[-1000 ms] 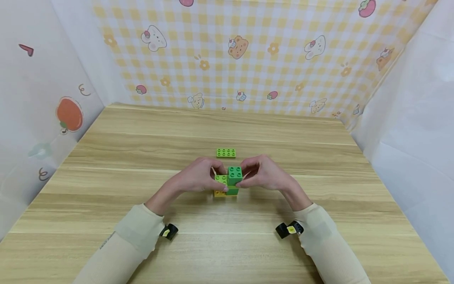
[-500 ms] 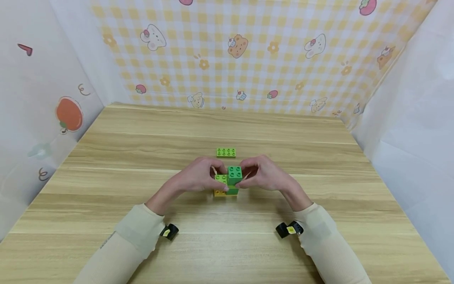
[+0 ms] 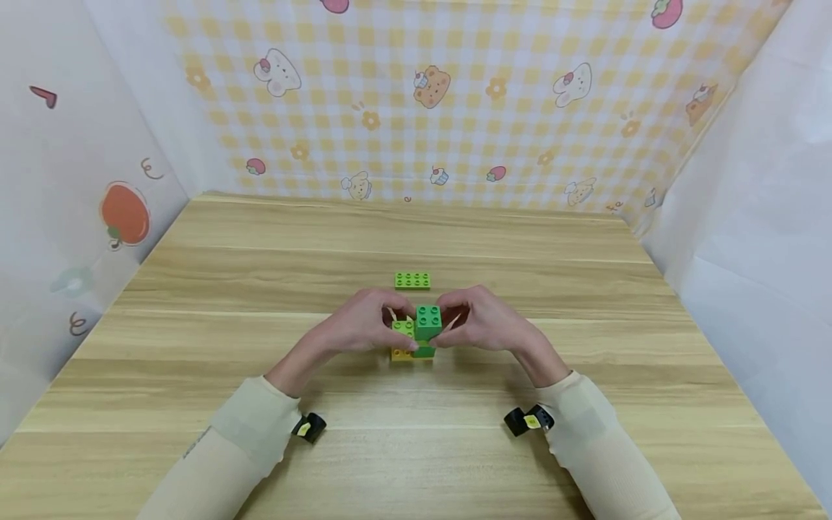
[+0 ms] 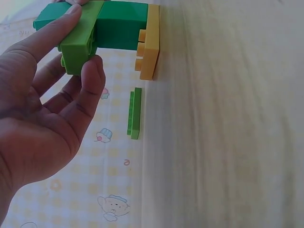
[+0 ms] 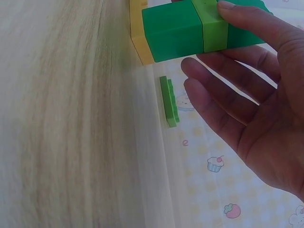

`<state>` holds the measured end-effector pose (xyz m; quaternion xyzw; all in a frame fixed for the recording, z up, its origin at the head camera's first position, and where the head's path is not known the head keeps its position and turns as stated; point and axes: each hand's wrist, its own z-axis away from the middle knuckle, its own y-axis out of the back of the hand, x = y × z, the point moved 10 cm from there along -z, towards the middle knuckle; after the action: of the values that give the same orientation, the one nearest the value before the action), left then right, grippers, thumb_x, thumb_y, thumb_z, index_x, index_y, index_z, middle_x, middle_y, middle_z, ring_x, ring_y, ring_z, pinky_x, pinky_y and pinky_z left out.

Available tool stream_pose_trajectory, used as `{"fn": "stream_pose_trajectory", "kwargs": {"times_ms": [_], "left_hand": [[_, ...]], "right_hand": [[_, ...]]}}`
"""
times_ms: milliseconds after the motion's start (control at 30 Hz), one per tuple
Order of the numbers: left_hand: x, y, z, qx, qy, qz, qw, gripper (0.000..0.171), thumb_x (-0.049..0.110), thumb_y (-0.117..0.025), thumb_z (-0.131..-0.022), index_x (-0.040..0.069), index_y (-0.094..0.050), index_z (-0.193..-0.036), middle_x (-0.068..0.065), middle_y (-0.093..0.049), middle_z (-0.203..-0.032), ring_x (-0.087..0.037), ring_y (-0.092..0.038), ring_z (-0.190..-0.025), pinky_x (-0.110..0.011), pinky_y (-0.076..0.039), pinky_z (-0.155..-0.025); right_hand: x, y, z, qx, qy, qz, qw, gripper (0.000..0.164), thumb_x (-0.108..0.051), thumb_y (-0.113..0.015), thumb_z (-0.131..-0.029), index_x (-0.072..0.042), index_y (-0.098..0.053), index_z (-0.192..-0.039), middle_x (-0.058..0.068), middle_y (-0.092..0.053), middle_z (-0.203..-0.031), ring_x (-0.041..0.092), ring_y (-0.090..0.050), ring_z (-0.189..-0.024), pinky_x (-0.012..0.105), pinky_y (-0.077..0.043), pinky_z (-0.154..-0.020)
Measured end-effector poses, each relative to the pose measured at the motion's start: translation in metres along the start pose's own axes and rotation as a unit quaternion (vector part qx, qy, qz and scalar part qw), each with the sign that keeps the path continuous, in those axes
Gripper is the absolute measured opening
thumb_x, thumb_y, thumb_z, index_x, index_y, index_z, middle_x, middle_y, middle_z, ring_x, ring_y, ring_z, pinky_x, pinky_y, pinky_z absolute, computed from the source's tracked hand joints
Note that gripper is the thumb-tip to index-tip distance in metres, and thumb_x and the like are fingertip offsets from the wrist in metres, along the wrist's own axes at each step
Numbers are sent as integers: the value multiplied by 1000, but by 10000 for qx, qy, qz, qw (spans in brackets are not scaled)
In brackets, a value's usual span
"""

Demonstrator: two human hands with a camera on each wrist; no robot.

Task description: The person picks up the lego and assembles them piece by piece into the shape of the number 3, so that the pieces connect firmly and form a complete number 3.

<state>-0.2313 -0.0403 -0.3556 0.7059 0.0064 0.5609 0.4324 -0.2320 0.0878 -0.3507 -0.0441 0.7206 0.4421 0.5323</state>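
A small stack of toy building bricks stands mid-table. At its base is a yellow brick (image 3: 401,356), with a dark green brick (image 5: 173,33) on it. Above that lies a light green brick (image 4: 80,42), overhanging to the left. A second dark green brick (image 3: 428,328) tops the stack. My left hand (image 3: 364,323) pinches the overhanging part of the light green brick between thumb and fingers. From the other side, my right hand (image 3: 484,321) holds the upper dark green brick, its thumb tip reaching the light green brick's edge. Some right fingertips are hidden behind the stack.
A loose light green brick (image 3: 412,280), flat with studs up, lies on the wooden table (image 3: 416,462) just behind the stack. A checked cloth (image 3: 468,144) hangs at the back, and white sheets stand on both sides.
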Motion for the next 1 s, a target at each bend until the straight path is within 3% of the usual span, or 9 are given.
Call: {"fn": "stream_pose_trajectory", "kwargs": {"times_ms": [133, 367, 733, 1000], "left_hand": [[0, 0, 1, 122, -155, -13, 9998, 34, 32, -92, -82, 14, -79, -108, 2, -70, -93, -16, -56, -81, -29, -48, -70], [-4, -3, 4, 339, -86, 134, 9993, 40, 32, -91, -83, 11, -80, -115, -1, -71, -102, -16, -54, -80, -26, -45, -66], [-6, -3, 6, 401, 63, 136, 9991, 43, 33, -91, -84, 13, -79, -120, -1, -72, -110, -15, -58, -84, -27, -49, -69], [-3, -2, 7, 493, -51, 28, 9988, 41, 33, -90, -86, 11, -80, -118, -3, -73, -116, -14, -60, -87, -27, -51, -72]], "right_hand": [[0, 1, 0, 18, 20, 15, 10000, 16, -12, -87, -85, -11, -74, -95, 1, -76, -91, 15, -75, -85, 37, -63, -79], [2, 0, 1, 26, -69, -29, 10000, 18, -12, -87, -85, -11, -75, -98, 2, -77, -93, 15, -75, -85, 42, -63, -80], [0, 0, 1, 11, -130, 92, 9999, 18, -14, -89, -84, -13, -76, -97, -1, -77, -92, 14, -75, -85, 38, -62, -79], [2, -1, 0, 15, -160, 111, 9998, 17, -15, -89, -84, -13, -75, -95, -1, -77, -92, 14, -75, -85, 38, -62, -79]]}}
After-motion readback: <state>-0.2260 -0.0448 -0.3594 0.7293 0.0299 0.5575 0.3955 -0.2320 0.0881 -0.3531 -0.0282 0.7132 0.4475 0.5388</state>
